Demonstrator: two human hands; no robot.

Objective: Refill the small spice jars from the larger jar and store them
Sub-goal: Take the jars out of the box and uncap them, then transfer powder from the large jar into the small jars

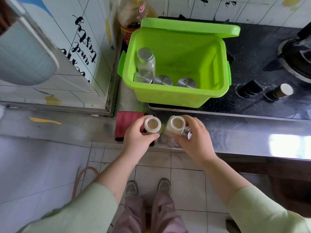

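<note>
At the counter edge, each hand's grip curls round an open jar: left hand [137, 137] on the small jar [152, 125], right hand [193, 140] on the larger jar [175, 126].

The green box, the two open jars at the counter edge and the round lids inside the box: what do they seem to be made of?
The green box: probably plastic; uniform bright colour, smooth semi-gloss walls, moulded rim. The left open jar and right open jar: clear glass or hard plastic, cannot tell; contents show through. The lids: likely brushed metal; silver-grey sheen.
</note>
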